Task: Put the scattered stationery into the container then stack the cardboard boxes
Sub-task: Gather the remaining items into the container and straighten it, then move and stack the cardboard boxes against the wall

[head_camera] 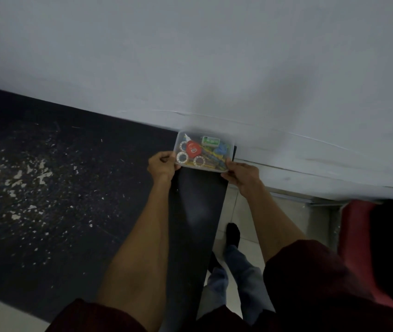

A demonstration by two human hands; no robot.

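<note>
While the clear rectangular plastic container [232, 149] sits at the far end of the narrow black tabletop [198, 207], right by the white wall [214, 68], the left hand [160, 167] grips its near left corner and the right hand [241, 174] grips its near right corner. Its long axis runs left to right, across the tabletop and along the wall, so both hands are equally near, on its body-ward side. It holds a red round item [192, 148] and white tape rings [181, 157]; no cardboard boxes show, so stacking likely means turning elsewhere.
</note>
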